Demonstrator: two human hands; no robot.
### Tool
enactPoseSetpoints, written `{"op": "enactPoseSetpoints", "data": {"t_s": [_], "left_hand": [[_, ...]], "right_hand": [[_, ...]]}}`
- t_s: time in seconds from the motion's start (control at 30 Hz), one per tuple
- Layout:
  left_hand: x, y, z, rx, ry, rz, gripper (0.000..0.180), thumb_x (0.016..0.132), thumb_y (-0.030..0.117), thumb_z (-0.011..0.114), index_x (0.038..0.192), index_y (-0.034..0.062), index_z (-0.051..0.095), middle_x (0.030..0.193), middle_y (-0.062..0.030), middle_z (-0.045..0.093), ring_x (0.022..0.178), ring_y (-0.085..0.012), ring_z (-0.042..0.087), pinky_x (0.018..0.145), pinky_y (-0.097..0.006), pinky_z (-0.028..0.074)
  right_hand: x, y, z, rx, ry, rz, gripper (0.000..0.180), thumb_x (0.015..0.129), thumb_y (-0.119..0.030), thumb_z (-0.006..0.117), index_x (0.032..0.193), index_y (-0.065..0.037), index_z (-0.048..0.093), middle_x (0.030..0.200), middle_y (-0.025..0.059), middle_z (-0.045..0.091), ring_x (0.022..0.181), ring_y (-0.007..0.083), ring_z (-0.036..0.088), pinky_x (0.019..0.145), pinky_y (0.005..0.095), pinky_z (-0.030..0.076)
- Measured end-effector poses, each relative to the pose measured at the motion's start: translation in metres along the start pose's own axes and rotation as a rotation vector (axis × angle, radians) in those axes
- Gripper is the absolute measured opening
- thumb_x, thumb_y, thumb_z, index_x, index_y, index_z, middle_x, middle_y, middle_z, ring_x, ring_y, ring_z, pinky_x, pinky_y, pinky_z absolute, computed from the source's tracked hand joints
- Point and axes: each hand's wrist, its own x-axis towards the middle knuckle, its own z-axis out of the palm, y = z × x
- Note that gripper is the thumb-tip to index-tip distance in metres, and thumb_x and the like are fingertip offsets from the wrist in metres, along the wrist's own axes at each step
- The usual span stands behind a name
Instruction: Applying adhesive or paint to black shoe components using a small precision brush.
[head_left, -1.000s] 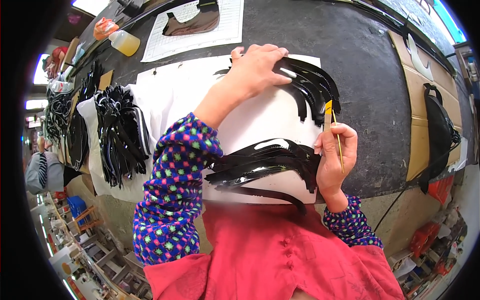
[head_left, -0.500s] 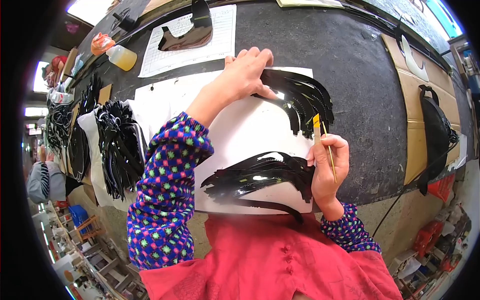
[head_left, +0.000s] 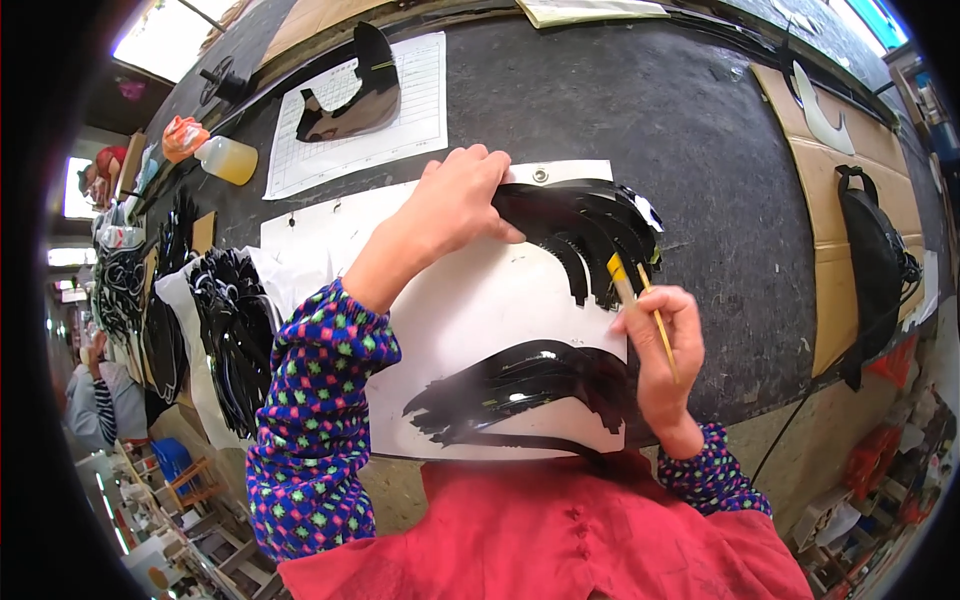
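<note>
My left hand point(head_left: 455, 205) grips the left end of a fan of glossy black curved strips point(head_left: 590, 225), its thumb toward me and its fingers over the far edge. The strips lie overlapped on a white board point(head_left: 480, 295). In my right hand point(head_left: 668, 345) are a flat pale tool with a yellow end point(head_left: 621, 278) and a thin yellow stick point(head_left: 657, 312), both pointing up toward the strips' right ends. Whether the tool's tip touches a strip I cannot tell. A second pile of black strips point(head_left: 520, 385) rests on the board nearer me.
Bundled black strips point(head_left: 230, 325) lie at the left on white sheeting. Beyond the board are a gridded paper point(head_left: 425, 110) with a dark curved piece point(head_left: 355, 115) and a bottle of yellowish liquid point(head_left: 228, 160). Cardboard point(head_left: 835, 280) and a black strapped piece point(head_left: 870, 255) lie right.
The view has shifted slightly. My right hand has tilted the flat tool leftward, its yellow end now lower against the strips' right ends. My left hand keeps its grip.
</note>
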Motion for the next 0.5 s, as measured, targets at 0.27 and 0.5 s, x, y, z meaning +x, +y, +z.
{"op": "enactPoseSetpoints", "data": {"t_s": [0.27,0.5], "left_hand": [[0.008,0.013,-0.021,-0.304,-0.155,-0.256,0.048,0.072,0.029,0.084,0.098,0.0004,0.056,0.094,-0.0167,0.06,0.096,-0.0333,0.057,0.085,-0.04,0.046],[0.006,0.005,-0.01,-0.11,-0.079,0.043,0.045,0.078,0.028,0.079,0.088,-0.0008,0.046,0.092,-0.0183,0.059,0.087,-0.0342,0.057,0.079,-0.042,0.046]], "right_hand": [[0.074,-0.017,-0.029,-0.357,0.018,-0.124,0.008,0.098,-0.001,0.063,0.105,-0.002,0.059,0.091,0.0003,0.059,0.079,0.0048,0.056,0.071,0.0198,0.046],[0.108,-0.005,-0.016,-0.493,-0.034,-0.24,0.007,0.095,-0.003,0.066,0.1,-0.001,0.061,0.087,0.0034,0.06,0.076,0.0114,0.057,0.07,0.0256,0.047]]}}
